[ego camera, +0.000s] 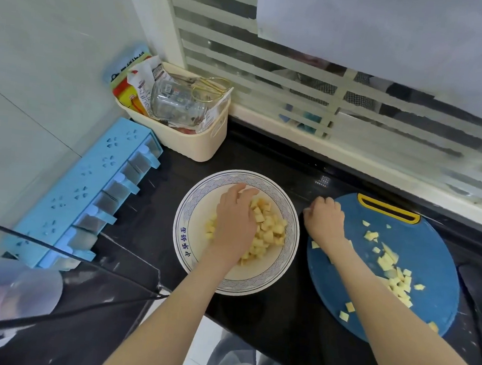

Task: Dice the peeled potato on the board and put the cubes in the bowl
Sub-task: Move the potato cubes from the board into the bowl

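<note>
**Cubes half moved: bowl filling, board still littered**

In the white ceramic bowl with the blue patterned rim [182,229], the left hand [236,219] lies palm down, fingers relaxed, on a heap of pale yellow potato cubes [270,230]. The right hand [324,221] is curled at the left edge of the round blue plastic cutting board [429,252]; whether it grips anything is hidden. More loose potato cubes [398,281] lie scattered there. They look light, firm and probably wet-slick, so they are best scooped in a cupped hand rather than pinched singly.
</note>
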